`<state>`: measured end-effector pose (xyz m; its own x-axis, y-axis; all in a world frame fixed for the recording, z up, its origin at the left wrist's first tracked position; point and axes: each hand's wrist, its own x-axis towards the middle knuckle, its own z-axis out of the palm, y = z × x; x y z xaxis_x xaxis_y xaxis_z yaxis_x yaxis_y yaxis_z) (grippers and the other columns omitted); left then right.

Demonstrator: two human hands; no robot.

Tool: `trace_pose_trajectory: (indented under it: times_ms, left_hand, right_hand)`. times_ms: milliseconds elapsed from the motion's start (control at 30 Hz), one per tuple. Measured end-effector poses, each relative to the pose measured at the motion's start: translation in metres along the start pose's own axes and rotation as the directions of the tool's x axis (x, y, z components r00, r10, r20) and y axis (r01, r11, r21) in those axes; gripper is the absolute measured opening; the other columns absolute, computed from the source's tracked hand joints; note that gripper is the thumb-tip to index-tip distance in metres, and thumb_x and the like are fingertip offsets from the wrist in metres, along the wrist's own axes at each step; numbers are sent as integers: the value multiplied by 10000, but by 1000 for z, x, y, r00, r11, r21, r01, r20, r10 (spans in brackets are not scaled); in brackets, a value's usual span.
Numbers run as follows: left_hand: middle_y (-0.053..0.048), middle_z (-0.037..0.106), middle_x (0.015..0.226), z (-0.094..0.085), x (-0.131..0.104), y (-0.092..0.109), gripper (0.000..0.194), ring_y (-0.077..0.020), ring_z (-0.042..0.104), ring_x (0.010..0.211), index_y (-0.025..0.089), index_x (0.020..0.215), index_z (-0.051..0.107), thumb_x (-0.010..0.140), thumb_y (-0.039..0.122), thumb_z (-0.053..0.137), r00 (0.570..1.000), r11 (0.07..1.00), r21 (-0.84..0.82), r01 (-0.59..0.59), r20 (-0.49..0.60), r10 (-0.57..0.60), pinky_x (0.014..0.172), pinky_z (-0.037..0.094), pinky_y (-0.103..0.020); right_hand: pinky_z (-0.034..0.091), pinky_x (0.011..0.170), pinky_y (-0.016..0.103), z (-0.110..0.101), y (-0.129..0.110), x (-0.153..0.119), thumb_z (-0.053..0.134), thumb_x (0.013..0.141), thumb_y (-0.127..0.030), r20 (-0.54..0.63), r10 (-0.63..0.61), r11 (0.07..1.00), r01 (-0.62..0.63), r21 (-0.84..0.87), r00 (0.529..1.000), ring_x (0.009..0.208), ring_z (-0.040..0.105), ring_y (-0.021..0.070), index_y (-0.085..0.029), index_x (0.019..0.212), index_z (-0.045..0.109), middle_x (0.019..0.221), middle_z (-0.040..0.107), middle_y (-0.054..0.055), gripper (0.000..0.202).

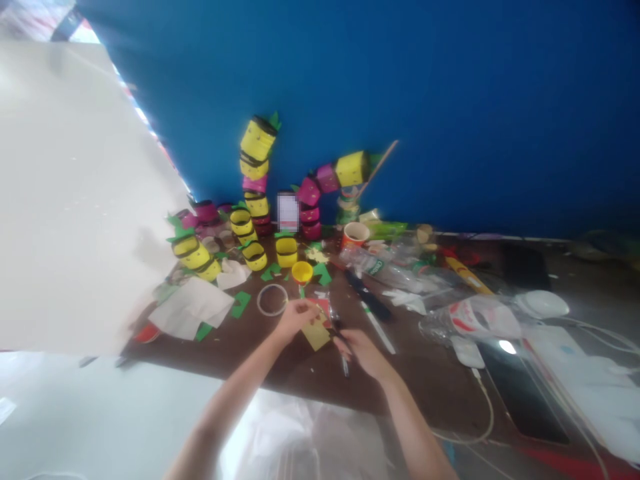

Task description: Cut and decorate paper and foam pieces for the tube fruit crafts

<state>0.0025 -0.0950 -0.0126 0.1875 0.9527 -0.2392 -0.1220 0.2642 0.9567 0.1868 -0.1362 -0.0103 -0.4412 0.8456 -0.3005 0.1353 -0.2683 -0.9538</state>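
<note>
Backing the station is a blue wall panel (400, 100), with a dark brown tabletop (220, 353) below it. Against the panel stand a tall stack of yellow and magenta cups (257, 140) and a second, bent stack (326, 179). A crumpled white paper sheet (193, 308) lies to the left of the work area.

At the near middle, the left hand (297, 317) has its fingertips drawn together, apparently pinching the far edge of a yellowish card piece (316, 335). The right hand (361, 350) has its fingers curled, apparently around a slender dark tool (345, 365); blur prevents naming it. The card sits between the two hands, just above the tabletop or on it; contact cannot be confirmed.

A clear ring (273, 300), likely a tape roll, lies left of the left hand. A red card scrap (323, 305) lies just beyond the yellowish piece.

Assessment: the pinch should be firm near the worked edge, fingertips clear of the tool. Small, steady strokes would suit so small a piece; the red scrap beneath the fingers invites snagging and is better pushed aside.
</note>
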Motion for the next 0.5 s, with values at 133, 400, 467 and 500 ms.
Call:
trace_pose_trajectory:
  times_ms: [133, 400, 467, 500]
  left_hand:
    - [-7, 563, 531, 2, 2, 3, 265, -57, 471, 453, 87, 624, 624, 613, 338, 706, 1000, 1000, 13, 20, 0, -20, 471, 368, -179]
    - [-30, 598, 590, 19, 20, 16, 276, -90, 534, 510, 90, 671, 619, 632, 355, 688, 993, 1000, 7, 19, 116, -19, 497, 402, -195]
    - [-20, 591, 583, 24, 26, 17, 276, -88, 532, 513, 94, 656, 612, 615, 352, 698, 988, 1000, 7, 7, 157, -8, 508, 407, -198]
    - [-16, 589, 584, 26, 29, 17, 276, -86, 529, 512, 96, 653, 610, 609, 353, 701, 984, 1000, 8, 2, 175, -3, 509, 407, -198]
  right_hand:
    - [261, 457, 224, -1, -1, -2, 554, 742, -505, -31, 9, 1000, -10, -11, 999, 439, 338, 75, -173, 499, 412, 451, 379, -58, 435]
    - [292, 473, 221, -9, 1, -3, 578, 720, -490, -232, -6, 1000, 0, -27, 973, 452, 390, 85, -169, 485, 460, 441, 425, -51, 415]
    - [307, 460, 222, -11, 5, -3, 608, 687, -495, -343, 7, 1000, -16, -23, 939, 450, 414, 93, -164, 505, 505, 442, 452, -43, 392]
    - [317, 454, 222, -12, 6, -3, 612, 681, -497, -390, 12, 1000, -22, -22, 921, 452, 428, 97, -162, 527, 529, 450, 471, -36, 378]
